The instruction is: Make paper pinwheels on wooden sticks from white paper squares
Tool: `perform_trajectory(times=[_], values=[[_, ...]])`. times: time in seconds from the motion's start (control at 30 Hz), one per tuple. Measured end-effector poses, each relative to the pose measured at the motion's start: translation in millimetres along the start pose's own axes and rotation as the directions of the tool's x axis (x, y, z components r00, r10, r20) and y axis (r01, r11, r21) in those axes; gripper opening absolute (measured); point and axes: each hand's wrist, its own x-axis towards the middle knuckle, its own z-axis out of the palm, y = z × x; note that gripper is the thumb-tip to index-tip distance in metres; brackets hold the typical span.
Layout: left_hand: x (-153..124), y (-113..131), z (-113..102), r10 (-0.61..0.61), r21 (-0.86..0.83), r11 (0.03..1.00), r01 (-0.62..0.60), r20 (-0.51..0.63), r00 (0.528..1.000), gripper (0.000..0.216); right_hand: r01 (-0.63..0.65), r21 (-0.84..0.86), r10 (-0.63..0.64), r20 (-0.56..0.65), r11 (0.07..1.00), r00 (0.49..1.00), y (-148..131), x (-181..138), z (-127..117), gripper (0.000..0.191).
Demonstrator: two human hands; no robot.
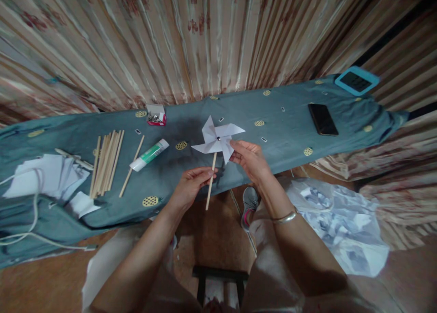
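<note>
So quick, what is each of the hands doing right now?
Left hand: closed on the wooden stick of the paper pinwheel.
Right hand: closed, pinching one blade of the paper pinwheel.

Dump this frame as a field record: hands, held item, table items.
left hand: grips the stick below the pinwheel
right hand: pinches one blade of the pinwheel
pinwheel: white paper, pinned at centre, held above the table edge
table: glue tube, bundle of sticks, pin box, phone, paper stack
</note>
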Motion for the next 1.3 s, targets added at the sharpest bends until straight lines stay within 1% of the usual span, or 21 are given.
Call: perform_trajectory(times=[0.23, 0.53, 0.73, 0.9, 1.3], values=[[-0.4, -0.2, 0.1, -0.004, -0.011, 1.0, 0.004, 0.002, 1.0, 0.032, -0.027, -0.022, 0.028, 0.019, 0.999, 0.999, -0.1, -1.4, 1.7, 0.043], [0.3, 0.4, -0.2, 0.025, -0.004, 1.0, -0.025, 0.003, 1.0, 0.028, -0.04, -0.047, 0.042, 0.041, 0.998, 0.998, 3.8, -2.7, 3.8, 0.041], [-0.2, 1.2, 0.4, 0.03, -0.006, 1.0, -0.03, 0.004, 1.0, 0.029, -0.056, -0.055, 0.057, 0.026, 0.997, 0.998, 5.0, -4.8, 6.9, 0.04], [-1.1, 1.6, 1.7, 0.031, -0.02, 0.999, -0.031, -0.002, 1.0, 0.029, -0.075, -0.018, 0.075, 0.014, 0.997, 0.997, 6.3, -5.8, 10.1, 0.041], [1.0, -0.8, 3.7, 0.026, -0.053, 0.998, -0.029, -0.041, 0.999, 0.026, -0.082, 0.079, 0.084, -0.017, 0.994, 0.996, 15.6, -5.3, 18.6, 0.034]])
